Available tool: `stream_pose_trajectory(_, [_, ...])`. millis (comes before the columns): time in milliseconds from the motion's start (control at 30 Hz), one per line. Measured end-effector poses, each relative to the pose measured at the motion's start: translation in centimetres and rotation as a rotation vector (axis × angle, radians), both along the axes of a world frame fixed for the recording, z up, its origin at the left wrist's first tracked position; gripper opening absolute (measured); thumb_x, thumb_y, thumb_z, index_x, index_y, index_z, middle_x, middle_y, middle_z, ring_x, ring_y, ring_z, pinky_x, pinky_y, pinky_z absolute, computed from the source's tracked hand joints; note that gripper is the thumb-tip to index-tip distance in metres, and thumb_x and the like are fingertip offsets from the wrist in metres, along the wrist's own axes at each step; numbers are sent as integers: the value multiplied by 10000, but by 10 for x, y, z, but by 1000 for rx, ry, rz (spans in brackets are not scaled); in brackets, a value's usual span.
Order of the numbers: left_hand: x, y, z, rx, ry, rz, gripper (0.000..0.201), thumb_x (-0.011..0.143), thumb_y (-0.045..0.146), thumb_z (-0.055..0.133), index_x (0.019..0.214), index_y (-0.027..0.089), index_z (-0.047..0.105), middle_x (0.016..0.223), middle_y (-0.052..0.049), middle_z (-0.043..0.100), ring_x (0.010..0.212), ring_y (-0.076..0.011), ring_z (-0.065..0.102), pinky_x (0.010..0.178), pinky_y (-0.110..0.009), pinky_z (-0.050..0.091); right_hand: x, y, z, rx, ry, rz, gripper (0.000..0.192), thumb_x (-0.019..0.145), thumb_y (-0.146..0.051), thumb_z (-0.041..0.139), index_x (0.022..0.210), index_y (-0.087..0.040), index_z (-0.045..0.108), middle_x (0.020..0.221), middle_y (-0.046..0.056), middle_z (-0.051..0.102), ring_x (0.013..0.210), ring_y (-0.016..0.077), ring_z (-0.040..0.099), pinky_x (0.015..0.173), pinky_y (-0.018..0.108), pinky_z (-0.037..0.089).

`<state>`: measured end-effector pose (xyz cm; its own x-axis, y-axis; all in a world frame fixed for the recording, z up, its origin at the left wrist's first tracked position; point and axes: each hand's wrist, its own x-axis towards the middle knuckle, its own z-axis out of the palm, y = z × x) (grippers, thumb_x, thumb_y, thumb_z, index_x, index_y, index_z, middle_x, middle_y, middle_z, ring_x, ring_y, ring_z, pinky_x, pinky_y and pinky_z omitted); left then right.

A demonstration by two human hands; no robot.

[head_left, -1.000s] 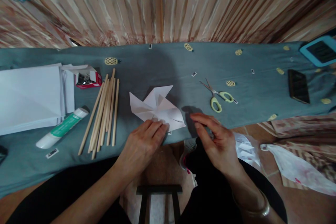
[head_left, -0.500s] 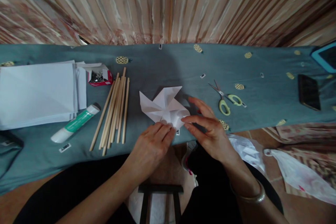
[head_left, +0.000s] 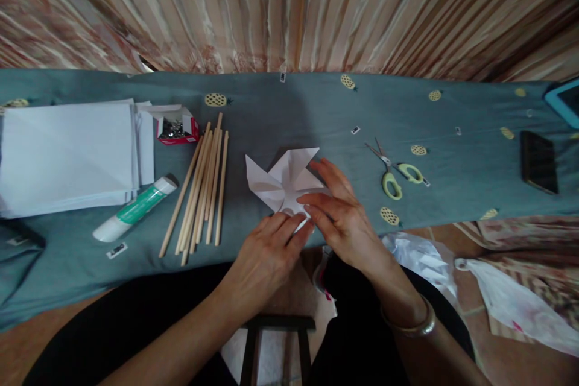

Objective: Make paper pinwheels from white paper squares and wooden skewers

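A white folded paper pinwheel [head_left: 277, 178] lies on the teal cloth [head_left: 316, 108] near the front edge. My left hand [head_left: 266, 253] rests flat with its fingertips pressing the pinwheel's near corner. My right hand [head_left: 339, 214] lies over the pinwheel's right side, fingers spread and pressing near its centre. Neither hand lifts the paper. The right part of the pinwheel is hidden under my right hand.
Several wooden sticks [head_left: 203, 187] lie left of the pinwheel. Further left are a glue tube [head_left: 136, 210], a red box of clips [head_left: 176, 126] and a stack of white paper [head_left: 67, 157]. Scissors [head_left: 393, 172] and a dark phone [head_left: 538, 161] lie to the right.
My right hand moved left from the table edge onto the pinwheel's right side. My left hand stayed on the near corner. The view shifted slightly.
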<state>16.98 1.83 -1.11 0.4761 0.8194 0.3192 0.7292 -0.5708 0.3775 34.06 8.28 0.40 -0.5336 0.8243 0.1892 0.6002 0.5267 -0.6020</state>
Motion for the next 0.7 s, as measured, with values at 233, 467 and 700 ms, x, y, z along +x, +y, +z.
stream_pose_trajectory(233, [5, -3, -3, -154, -152, 56, 294, 914, 87, 502, 1203, 86, 553, 1134, -132, 643, 1010, -250, 578, 860, -432, 578, -4, 4, -8, 59, 21, -16, 233, 942, -242, 527, 1138, -243, 654, 1528, 66, 428, 1474, 278, 288, 1172, 532, 341])
stream_pose_trajectory(467, [2, -3, -2, -243, -213, 74, 329, 913, 100, 517, 1238, 62, 544, 1178, -148, 606, 1075, -247, 568, 950, -421, 559, 4, -8, -8, 135, 4, -51, 163, 956, -213, 526, 1022, -182, 671, 1507, 120, 443, 1464, 302, 300, 1144, 551, 361])
stream_pose_trajectory(700, [0, 0, -5, -242, -224, 99, 331, 904, 95, 529, 1234, 63, 547, 1141, -144, 598, 1061, -236, 597, 932, -390, 572, 7, -14, -14, 267, -89, 19, 223, 969, -192, 475, 1122, -210, 635, 1521, 99, 417, 1465, 307, 291, 1109, 555, 387])
